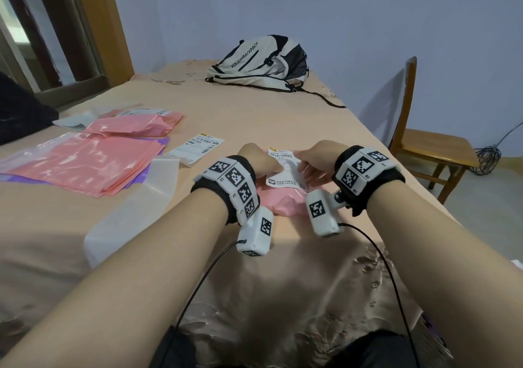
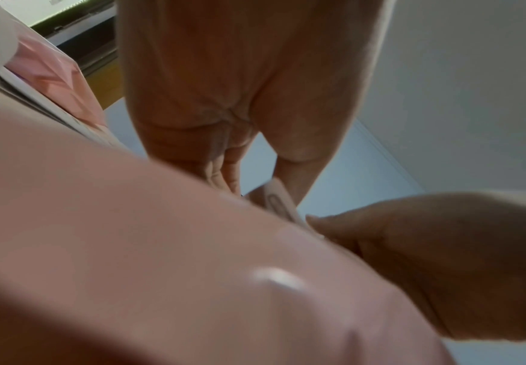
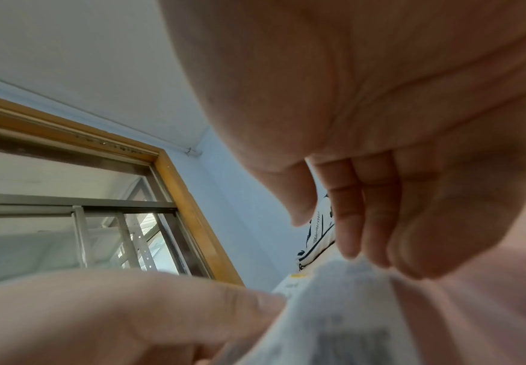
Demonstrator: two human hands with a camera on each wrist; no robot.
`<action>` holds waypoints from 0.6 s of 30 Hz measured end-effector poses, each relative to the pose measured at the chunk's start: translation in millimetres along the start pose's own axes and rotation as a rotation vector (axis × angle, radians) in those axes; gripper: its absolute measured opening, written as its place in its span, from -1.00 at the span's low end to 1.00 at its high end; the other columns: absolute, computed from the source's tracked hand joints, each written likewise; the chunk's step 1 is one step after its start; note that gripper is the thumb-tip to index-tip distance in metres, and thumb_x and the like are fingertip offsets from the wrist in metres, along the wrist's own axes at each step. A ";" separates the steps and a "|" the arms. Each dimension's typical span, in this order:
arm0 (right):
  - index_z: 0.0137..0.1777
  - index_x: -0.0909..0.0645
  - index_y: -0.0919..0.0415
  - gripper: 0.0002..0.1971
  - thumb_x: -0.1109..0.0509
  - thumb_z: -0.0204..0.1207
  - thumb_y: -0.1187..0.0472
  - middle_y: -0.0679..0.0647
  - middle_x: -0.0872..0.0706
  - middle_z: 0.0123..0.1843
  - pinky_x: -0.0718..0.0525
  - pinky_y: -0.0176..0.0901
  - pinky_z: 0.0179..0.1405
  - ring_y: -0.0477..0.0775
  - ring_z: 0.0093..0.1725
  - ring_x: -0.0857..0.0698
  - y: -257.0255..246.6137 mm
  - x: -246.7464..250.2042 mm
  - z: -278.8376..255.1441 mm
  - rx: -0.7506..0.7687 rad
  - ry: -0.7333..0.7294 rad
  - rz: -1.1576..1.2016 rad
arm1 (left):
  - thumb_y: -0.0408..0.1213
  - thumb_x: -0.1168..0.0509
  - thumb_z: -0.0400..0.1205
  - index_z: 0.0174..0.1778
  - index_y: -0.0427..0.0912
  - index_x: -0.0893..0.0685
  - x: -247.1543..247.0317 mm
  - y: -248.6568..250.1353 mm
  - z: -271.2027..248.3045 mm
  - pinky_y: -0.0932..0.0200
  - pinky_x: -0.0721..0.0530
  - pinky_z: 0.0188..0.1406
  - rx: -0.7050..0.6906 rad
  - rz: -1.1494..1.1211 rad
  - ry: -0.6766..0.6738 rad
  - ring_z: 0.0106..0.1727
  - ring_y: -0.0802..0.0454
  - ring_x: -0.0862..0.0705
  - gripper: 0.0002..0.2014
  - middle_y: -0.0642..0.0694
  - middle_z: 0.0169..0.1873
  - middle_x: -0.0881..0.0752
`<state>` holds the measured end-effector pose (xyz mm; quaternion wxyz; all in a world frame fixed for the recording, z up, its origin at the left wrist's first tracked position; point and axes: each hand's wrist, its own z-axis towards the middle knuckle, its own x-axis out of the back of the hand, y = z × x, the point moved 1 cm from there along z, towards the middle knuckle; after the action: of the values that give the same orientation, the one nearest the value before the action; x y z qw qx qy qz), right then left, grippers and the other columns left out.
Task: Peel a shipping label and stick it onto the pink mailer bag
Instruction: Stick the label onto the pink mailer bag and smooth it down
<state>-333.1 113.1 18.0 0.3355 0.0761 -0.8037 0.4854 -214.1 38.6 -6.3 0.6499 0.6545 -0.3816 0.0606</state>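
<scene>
Already the shipping label point(image 1: 284, 169) lay face up on the pink mailer bag point(image 1: 278, 200), which rested on the bed point(image 1: 254, 118) directly in front of the person. Both hands were down on it: the left hand point(image 1: 259, 159) on the label's left side, the right hand point(image 1: 312, 159) on its right, close together with only a strip of printed paper showing between them. From the right wrist view the right hand's fingers point(image 3: 377, 222) ran fairly straight down to the label's surface, pressing rather than pinching. The left hand's fingers could not be made out clearly in any view, so whether they pressed flat or gripped an edge I could not tell.

Judging by this, the peeling was done and the sticking was under way. The label looked slightly wavy near its lower right, so it probably wanted smoothing outward to seat the edges and drive out any bubbles. That was about all that seemed left.

Off to the left sat a stack of pink mailers point(image 1: 85, 164), another label sheet point(image 1: 196, 148) and a translucent backing strip point(image 1: 133, 212); a backpack point(image 1: 260, 62) lay at the bed's far end.
</scene>
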 end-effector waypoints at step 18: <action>-0.07 -0.58 0.38 -0.66 -0.15 0.69 0.10 0.17 -0.56 -0.32 -0.71 0.01 0.04 0.16 -0.23 -0.61 -11.2 7.3 26.3 0.014 0.051 -0.021 | -0.25 -0.48 0.44 0.13 -0.40 -0.75 -0.5 -0.7 -2.6 0.14 -0.64 -0.16 0.014 -0.039 -0.010 -0.05 -0.14 -0.75 -0.60 -0.28 0.07 -0.81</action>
<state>-345.9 87.0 22.6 0.3602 0.0744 -0.7907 0.4893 -212.9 41.0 -6.7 0.6444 0.6667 -0.3716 0.0476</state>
